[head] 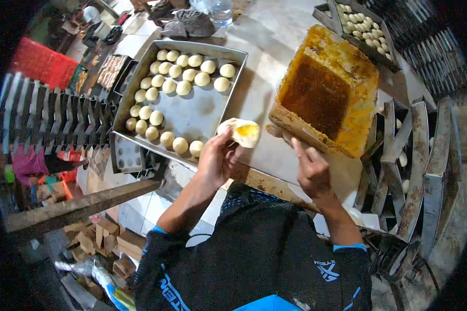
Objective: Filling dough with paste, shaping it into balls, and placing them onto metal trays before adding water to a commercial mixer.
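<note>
My left hand point(218, 157) holds a flattened piece of pale dough point(243, 133) with yellow filling on it, over the near right corner of a metal tray point(202, 112). Round dough balls point(183, 88) sit in that tray along its far, left and near sides. My right hand point(313, 171) grips a small tool point(275, 131), perhaps a spatula, with filling at its tip; its handle is mostly hidden by the fingers. Just beyond the right hand lies a tub point(301, 130) smeared with yellow, holding a dark orange-brown filling point(315, 97).
Another tray of dough balls point(364, 31) stands at the far right. Stacked metal trays point(397, 163) rise on the right, more point(58, 112) on the left. A wooden beam point(85, 204) and wood blocks point(105, 233) lie lower left. People point(29, 165) are at the left.
</note>
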### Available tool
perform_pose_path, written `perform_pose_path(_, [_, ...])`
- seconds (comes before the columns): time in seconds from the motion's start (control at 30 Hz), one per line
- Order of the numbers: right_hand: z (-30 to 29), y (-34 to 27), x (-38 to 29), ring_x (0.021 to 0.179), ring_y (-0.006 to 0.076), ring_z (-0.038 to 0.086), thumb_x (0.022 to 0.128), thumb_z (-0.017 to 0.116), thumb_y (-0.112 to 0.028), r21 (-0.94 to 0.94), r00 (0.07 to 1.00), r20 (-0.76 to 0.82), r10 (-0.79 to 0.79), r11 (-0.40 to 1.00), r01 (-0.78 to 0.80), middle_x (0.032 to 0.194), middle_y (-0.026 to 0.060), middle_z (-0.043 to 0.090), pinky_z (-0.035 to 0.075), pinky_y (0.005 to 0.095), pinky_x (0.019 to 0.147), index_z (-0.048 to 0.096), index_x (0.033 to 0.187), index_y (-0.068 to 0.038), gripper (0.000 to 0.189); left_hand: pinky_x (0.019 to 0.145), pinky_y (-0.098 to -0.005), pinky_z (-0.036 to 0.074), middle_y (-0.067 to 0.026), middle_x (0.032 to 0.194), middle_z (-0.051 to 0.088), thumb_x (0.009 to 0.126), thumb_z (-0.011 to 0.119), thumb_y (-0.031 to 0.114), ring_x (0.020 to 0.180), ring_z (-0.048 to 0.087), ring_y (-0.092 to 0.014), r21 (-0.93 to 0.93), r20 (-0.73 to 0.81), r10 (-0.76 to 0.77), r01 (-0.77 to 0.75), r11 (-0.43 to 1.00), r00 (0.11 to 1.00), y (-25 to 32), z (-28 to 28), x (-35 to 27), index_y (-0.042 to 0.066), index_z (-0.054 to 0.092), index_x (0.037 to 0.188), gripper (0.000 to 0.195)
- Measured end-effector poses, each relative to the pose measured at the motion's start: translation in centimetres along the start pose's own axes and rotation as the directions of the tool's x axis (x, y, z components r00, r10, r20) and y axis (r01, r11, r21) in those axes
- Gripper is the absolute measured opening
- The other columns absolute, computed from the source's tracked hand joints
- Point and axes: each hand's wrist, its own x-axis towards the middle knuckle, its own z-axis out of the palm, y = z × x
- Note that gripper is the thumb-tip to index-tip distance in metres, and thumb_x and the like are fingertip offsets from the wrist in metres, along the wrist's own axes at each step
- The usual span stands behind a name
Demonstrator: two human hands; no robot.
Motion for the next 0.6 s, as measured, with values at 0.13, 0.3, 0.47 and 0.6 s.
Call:
perform_pose_path(0.13, [-6.4, 0.3, 5.4, 0.065, 0.0312, 0.056, 0.081, 0.045, 0.002, 0.052, 0.985, 0.099, 0.138, 0.988, -0.144, 0.074, 0.0174, 0.052, 0.046, 0.0383, 0.059, 0.047, 0.131, -0.006, 0.051, 0.055, -0.0177, 0.05, -0.0011, 0.085, 0.063, 0.093, 0.052, 0.033, 0.059, 0.056, -0.007, -0.004, -0.062, 0.187, -0.187, 0.982, 0.98, 2.4, -3.2, -3.2, 0.005, 0.056, 0.106, 0.031])
perform_pose_path(0.3, [-4.8, 9.2, 11.4, 0.071, 0.0367, 0.063, 0.081, 0.046, -0.011, -0.08, 0.768, 0.622, 0.155, 0.988, -0.135, 0.083, 0.0228, 0.064, 0.051, 0.0478, 0.069, 0.066, 0.102, -0.01, 0.03, 0.037, -0.019, 0.039, 0.001, 0.062, 0.055, 0.089, 0.056, 0.04, 0.045, 0.05, -0.007, -0.018, -0.096, 0.137, -0.14, 0.99, 0.986, 2.7, -1.8, -3.3, 0.007, 0.058, 0.094, 0.033])
perform_pose_path(0.47, [3.3, 15.0, 10.3, 0.078, 0.0378, 0.064, 0.066, 0.049, -0.018, -0.156, 0.65, 0.759, 0.047, 0.982, 0.11, 0.082, 0.0236, 0.063, 0.052, 0.0438, 0.074, 0.069, 0.085, -0.005, 0.03, 0.044, -0.0194, 0.04, -0.0064, 0.086, 0.063, 0.092, 0.054, 0.031, 0.061, 0.056, -0.01, -0.036, -0.037, 0.206, -0.207, 0.978, 0.978, 4.1, -2.9, -4.5, 0.002, 0.058, 0.105, 0.032])
perform_pose_path(0.6, [4.1, 14.0, 12.4, 0.092, 0.0341, 0.063, 0.069, 0.048, -0.022, -0.015, 0.395, 0.916, -0.063, 0.981, 0.191, 0.097, 0.0154, 0.066, 0.05, 0.039, 0.079, 0.069, 0.1, -0.013, 0.038, 0.052, -0.019, 0.042, -0.0043, 0.094, 0.064, 0.091, 0.055, 0.029, 0.074, 0.06, -0.011, -0.061, -0.019, 0.259, -0.26, 0.964, 0.966, 3.5, -7.6, -1.1, 0.002, 0.058, 0.109, 0.032])
